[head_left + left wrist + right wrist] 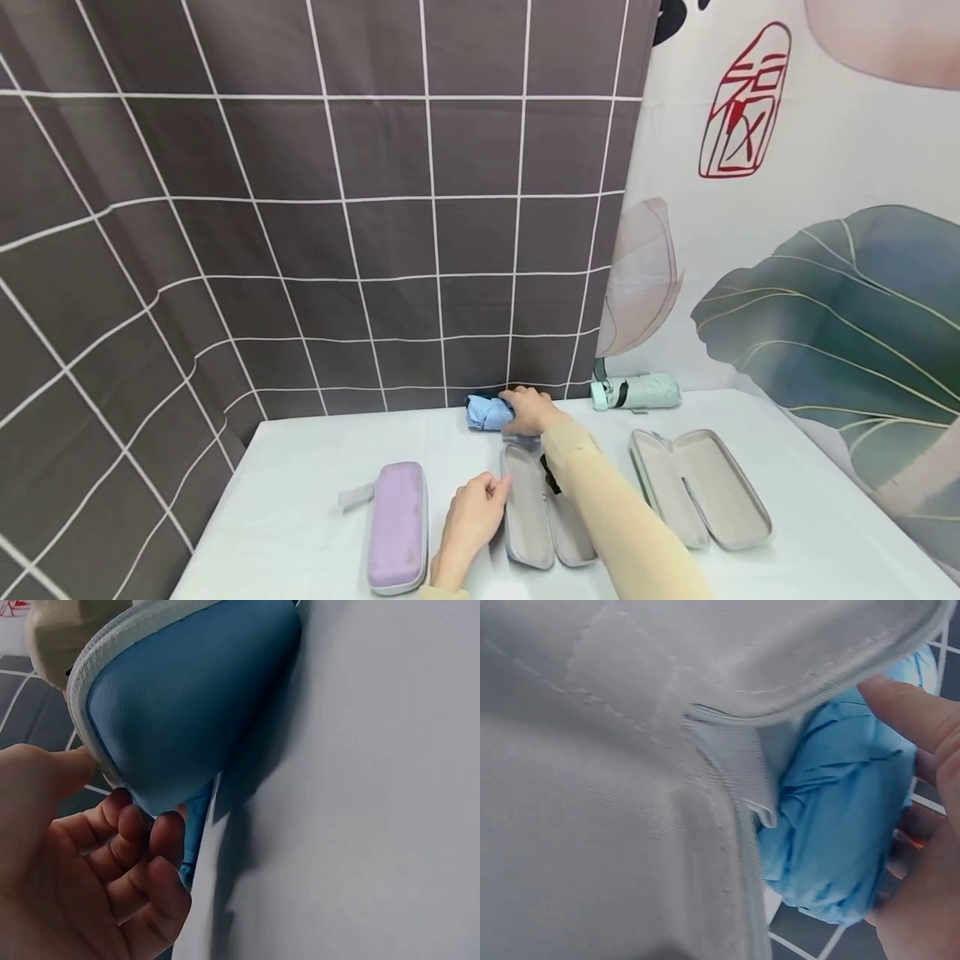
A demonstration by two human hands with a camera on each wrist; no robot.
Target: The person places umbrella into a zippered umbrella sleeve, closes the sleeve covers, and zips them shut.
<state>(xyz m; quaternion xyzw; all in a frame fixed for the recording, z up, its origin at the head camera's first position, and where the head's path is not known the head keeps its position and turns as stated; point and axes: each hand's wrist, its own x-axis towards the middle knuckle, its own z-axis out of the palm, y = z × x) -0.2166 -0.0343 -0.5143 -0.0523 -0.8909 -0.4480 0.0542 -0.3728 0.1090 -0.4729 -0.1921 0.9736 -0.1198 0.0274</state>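
Observation:
A folded blue umbrella lies at the table's far edge. My right hand grips it, the thumb on one side and the fingers on the other; the right wrist view shows the umbrella's wrinkled blue fabric beside the case. In front of it lies a zip case, spread open with its grey lining up. My left hand holds the left edge of this case. Seen by the left wrist, the blue outer shell has its corner between the left thumb and curled fingers.
A closed purple case with a grey strap lies to the left. On the right an opened case shows its grey lining. A folded mint-green umbrella lies behind it, near the hanging cloth.

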